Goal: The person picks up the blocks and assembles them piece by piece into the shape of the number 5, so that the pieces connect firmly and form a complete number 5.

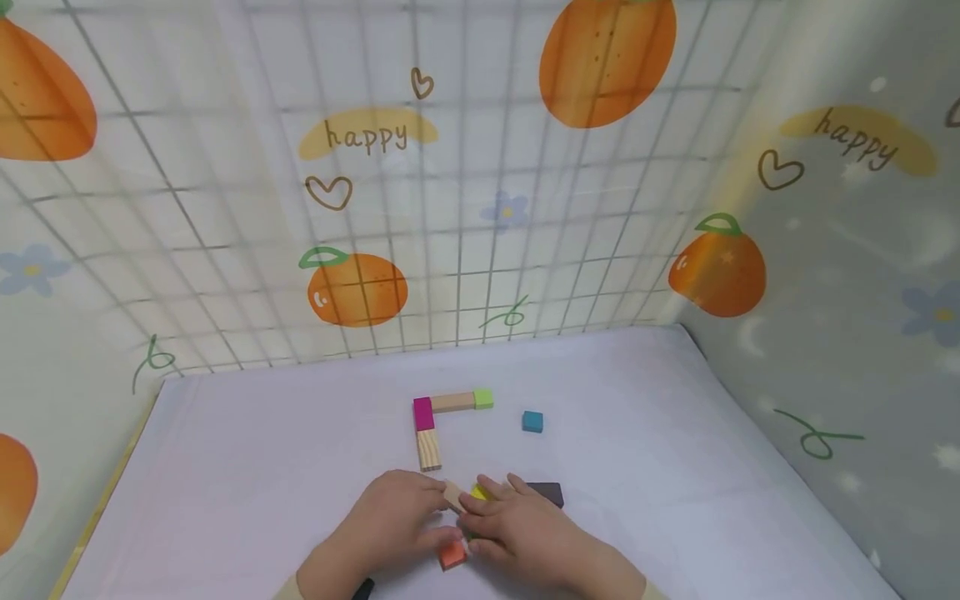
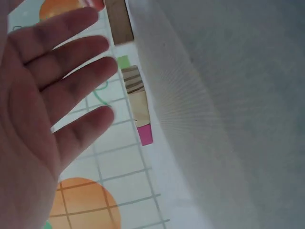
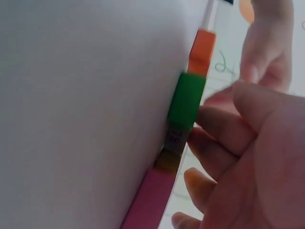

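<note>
The left hand (image 1: 397,518) and right hand (image 1: 531,529), fingers extended, grip closed on nothing, crowd the near-centre tabletop (image 1: 262,450); a stray fingertip could skew the orange block (image 1: 452,556) and green block (image 3: 188,100) between them.

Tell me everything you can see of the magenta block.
The magenta block is a flat-faced oblong that looks like painted wood. It lies on the pale tabletop, its long side running near to far. A tan block seems to touch its right side toward the far end; a wood-grain block adjoins its near end.
</note>
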The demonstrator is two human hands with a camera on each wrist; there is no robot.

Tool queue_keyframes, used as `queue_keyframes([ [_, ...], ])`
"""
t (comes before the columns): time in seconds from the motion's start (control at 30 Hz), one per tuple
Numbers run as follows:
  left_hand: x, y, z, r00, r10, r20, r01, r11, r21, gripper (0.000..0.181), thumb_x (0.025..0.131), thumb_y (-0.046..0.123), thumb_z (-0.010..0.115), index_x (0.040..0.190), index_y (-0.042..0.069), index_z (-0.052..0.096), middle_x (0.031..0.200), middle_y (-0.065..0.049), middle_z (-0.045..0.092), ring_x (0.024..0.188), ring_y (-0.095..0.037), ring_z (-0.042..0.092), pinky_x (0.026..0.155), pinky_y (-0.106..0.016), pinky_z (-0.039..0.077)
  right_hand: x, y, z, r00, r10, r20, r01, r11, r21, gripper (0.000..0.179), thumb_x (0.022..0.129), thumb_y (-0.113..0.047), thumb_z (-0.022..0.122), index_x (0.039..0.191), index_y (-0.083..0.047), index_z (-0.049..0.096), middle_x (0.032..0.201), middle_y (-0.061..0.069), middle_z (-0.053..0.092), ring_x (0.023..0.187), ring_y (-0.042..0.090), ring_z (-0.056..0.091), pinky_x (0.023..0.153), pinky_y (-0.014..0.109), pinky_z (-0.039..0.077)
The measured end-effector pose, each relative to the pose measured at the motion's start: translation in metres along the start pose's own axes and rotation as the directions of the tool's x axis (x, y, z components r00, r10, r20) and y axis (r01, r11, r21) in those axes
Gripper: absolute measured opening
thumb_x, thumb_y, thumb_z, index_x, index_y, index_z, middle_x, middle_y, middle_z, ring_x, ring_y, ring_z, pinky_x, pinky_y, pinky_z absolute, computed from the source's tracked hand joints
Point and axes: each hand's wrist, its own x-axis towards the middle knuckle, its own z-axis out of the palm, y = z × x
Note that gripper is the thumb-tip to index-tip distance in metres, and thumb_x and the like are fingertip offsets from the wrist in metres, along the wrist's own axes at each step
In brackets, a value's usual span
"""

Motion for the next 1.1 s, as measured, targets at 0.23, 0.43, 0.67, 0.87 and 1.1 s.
queue_keyframes([
  [0.23, 0.002, 0.006, 0.003, 0.985, -0.012, 0.174, 0.034, 0.991, -0.128, 0.054, 0.079, 0.077, 0.045, 0.091, 0.031, 0.07, 0.132, 0.007, 0.058, 0.118, -0.013, 0.057, 0.097, -0.042, 0.047, -0.007, 0.017, -0.007, 0.995, 0.095, 0.036, -0.097, 0.994, 0.043, 0.043, 0.094, -0.056, 0.043, 0.131, -0.037, 0.054, 0.144, -0.015, 0.043, 0.143, 0.026, 0.028, 0.109, 0.065, 0.019],
  [0.43, 0.003, 0.011, 0.002, 0.983, -0.02, 0.183, 0.048, 0.987, -0.151, 0.05, 0.077, 0.078, 0.047, 0.072, 0.032, 0.065, 0.132, 0.008, 0.058, 0.115, -0.013, 0.058, 0.094, -0.04, 0.049, -0.002, 0.018, -0.013, 0.986, 0.168, 0.007, -0.168, 0.986, 0.018, 0.049, 0.091, -0.055, 0.05, 0.135, -0.033, 0.052, 0.143, -0.012, 0.046, 0.143, 0.024, 0.028, 0.11, 0.063, 0.02],
  [0.67, 0.003, 0.013, 0.001, 0.983, -0.036, 0.182, 0.056, 0.993, -0.107, 0.047, 0.079, 0.074, 0.051, 0.078, 0.029, 0.065, 0.125, 0.009, 0.06, 0.107, -0.012, 0.059, 0.092, -0.038, 0.049, 0.005, 0.022, -0.017, 0.97, 0.231, -0.076, -0.233, 0.972, -0.012, 0.05, 0.093, -0.052, 0.049, 0.136, -0.025, 0.052, 0.142, -0.005, 0.049, 0.137, 0.029, 0.038, 0.108, 0.063, 0.025],
  [0.87, 0.004, 0.014, -0.002, 0.988, -0.017, 0.153, 0.033, 0.994, -0.105, 0.046, 0.079, 0.07, 0.055, 0.088, 0.027, 0.068, 0.113, 0.011, 0.059, 0.093, -0.007, 0.055, 0.083, -0.033, 0.05, -0.012, 0.032, -0.022, 0.932, 0.343, -0.116, -0.351, 0.935, -0.057, 0.046, 0.09, -0.051, 0.055, 0.129, -0.025, 0.059, 0.136, -0.005, 0.056, 0.133, 0.029, 0.045, 0.107, 0.062, 0.027],
  [1.1, 0.002, 0.014, -0.002, 0.987, -0.038, 0.159, 0.055, 0.993, -0.104, 0.051, 0.078, 0.074, 0.052, 0.092, 0.028, 0.068, 0.113, 0.01, 0.058, 0.098, -0.009, 0.055, 0.086, -0.037, 0.049, -0.015, 0.019, -0.025, 0.954, 0.283, -0.103, -0.293, 0.95, -0.104, 0.05, 0.089, -0.052, 0.056, 0.13, -0.025, 0.058, 0.135, -0.004, 0.056, 0.133, 0.028, 0.045, 0.107, 0.058, 0.031],
])
